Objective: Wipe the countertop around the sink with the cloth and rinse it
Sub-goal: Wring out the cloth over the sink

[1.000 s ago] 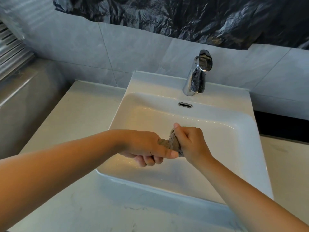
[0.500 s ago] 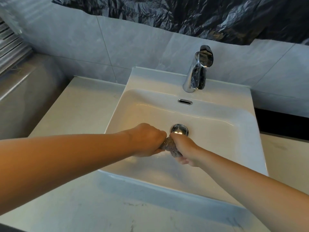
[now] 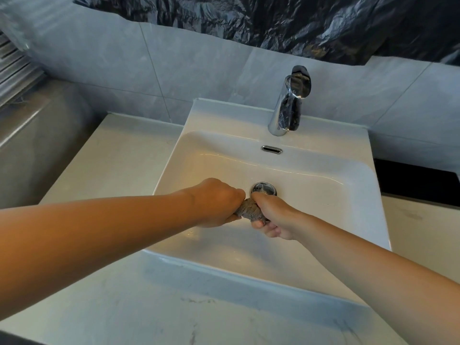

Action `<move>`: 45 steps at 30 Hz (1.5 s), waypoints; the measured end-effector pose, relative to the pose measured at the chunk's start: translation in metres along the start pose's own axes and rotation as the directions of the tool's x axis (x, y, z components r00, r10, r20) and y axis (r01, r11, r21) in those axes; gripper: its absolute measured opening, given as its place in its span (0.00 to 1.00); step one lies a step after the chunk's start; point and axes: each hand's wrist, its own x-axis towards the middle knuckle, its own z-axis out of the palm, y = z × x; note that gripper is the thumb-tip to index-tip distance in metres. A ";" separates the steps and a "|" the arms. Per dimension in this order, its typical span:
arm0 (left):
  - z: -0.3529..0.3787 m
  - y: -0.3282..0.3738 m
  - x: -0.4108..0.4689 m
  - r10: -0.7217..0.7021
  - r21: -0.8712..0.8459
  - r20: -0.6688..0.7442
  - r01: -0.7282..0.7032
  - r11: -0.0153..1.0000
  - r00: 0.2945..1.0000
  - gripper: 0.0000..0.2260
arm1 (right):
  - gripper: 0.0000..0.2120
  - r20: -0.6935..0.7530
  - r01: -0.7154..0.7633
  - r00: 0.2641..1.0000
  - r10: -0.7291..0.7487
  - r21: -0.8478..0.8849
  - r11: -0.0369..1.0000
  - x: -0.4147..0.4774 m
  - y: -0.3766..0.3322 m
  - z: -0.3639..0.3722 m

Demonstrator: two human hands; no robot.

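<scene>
A small grey cloth (image 3: pixel 250 210) is twisted tight between my two fists over the white sink basin (image 3: pixel 323 195). My left hand (image 3: pixel 216 201) grips its left end, knuckles up. My right hand (image 3: pixel 272 216) grips the right end, fingers curled under. Most of the cloth is hidden inside the fists. Both hands hover just in front of the chrome drain (image 3: pixel 264 188). No water runs from the chrome faucet (image 3: pixel 290 103) at the basin's back. The pale marble countertop (image 3: pixel 119 165) lies left of the sink and in front of it.
Grey wall tiles rise behind the sink, with crumpled black plastic sheeting (image 3: pixel 273 21) above them. A grey ledge (image 3: pixel 37 135) stands at the left. A black surface (image 3: pixel 418 185) lies to the right of the basin, above another strip of countertop (image 3: pixel 423 235).
Both hands have dropped lower into the basin and twisted the cloth tighter; the drain, covered a second ago, now shows behind them. My head has shifted slightly.
</scene>
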 end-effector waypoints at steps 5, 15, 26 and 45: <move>0.002 0.000 -0.001 0.023 -0.012 -0.023 -0.023 1.000 0.999 0.16 | 0.15 -0.033 -0.038 0.999 0.041 0.081 0.996 -0.003 0.005 0.005; -0.006 0.001 -0.006 0.013 -0.133 -0.046 -0.019 0.991 0.999 0.16 | 0.14 0.004 0.028 1.000 -0.029 0.064 0.998 -0.013 0.001 -0.003; -0.008 0.035 -0.042 -0.410 -0.990 0.111 0.137 0.035 0.905 0.09 | 0.13 -0.267 0.452 0.820 -0.506 -0.241 0.859 -0.041 0.006 -0.022; 0.019 0.021 -0.129 -0.790 -0.934 0.274 -0.043 -0.354 0.549 0.11 | 0.14 -0.210 0.427 0.868 -0.449 0.777 0.462 -0.038 -0.016 0.082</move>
